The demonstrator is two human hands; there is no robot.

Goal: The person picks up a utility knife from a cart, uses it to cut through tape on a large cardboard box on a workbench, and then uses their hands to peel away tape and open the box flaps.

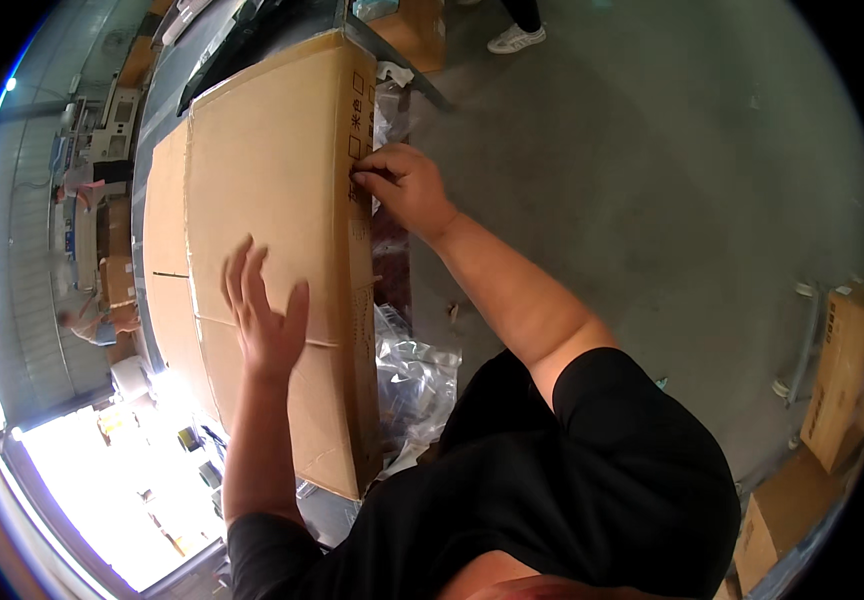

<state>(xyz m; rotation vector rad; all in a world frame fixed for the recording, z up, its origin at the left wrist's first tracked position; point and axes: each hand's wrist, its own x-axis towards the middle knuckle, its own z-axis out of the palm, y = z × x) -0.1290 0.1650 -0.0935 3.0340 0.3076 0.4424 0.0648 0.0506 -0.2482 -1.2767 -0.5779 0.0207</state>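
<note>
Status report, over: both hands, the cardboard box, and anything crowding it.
Left hand flat, open on cardboard box top. Right hand gripping the box's side edge. Clear plastic bags bunched against the box's side.

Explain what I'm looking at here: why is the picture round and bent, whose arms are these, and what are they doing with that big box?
The picture comes from a wide fisheye camera worn on a person's head, looking down, so straight edges curve toward the rim. The two bare forearms entering from below belong to that person, who wears a black shirt. There is no machine, only hands. A large cardboard box lies on a work table. The left hand rests open and flat on the box's top face. The right hand grips the box's right edge, fingers curled over it. Crumpled clear plastic wrapping lies beside the box. More cardboard boxes stand on the grey floor at right, and another person's white shoe shows at the top.
</note>
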